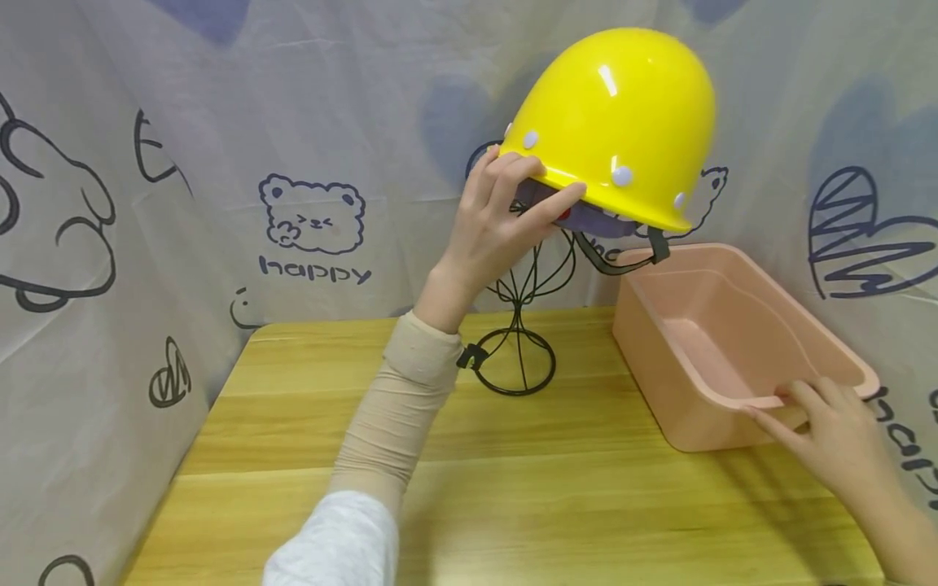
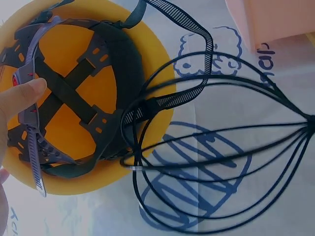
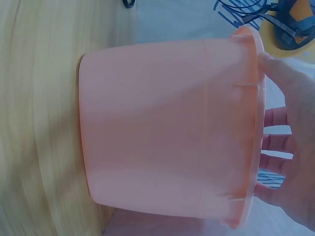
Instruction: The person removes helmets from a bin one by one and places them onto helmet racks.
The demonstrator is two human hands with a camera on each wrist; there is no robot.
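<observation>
A yellow hard hat (image 1: 615, 122) is held up at its brim by my left hand (image 1: 506, 199), tilted with its inside facing down. In the left wrist view the thumb (image 2: 29, 98) lies on the grey headband adjuster inside the shell, among dark crossed straps (image 2: 61, 86). A black chin strap (image 1: 623, 264) dangles below. Just under the hat stands a black wire stand (image 1: 518, 305) with a ring base; the hat partly hides its top. My right hand (image 1: 835, 431) grips the near rim of a pink plastic bin (image 1: 721, 423), fingers over the edge and thumb outside.
The stand and bin rest on a wood-grain table (image 1: 293, 456). Behind and beside it hangs a pale cloth (image 1: 410, 268) with drawn bears, hearts and lettering. The bin occupies the right back of the table, near the cloth.
</observation>
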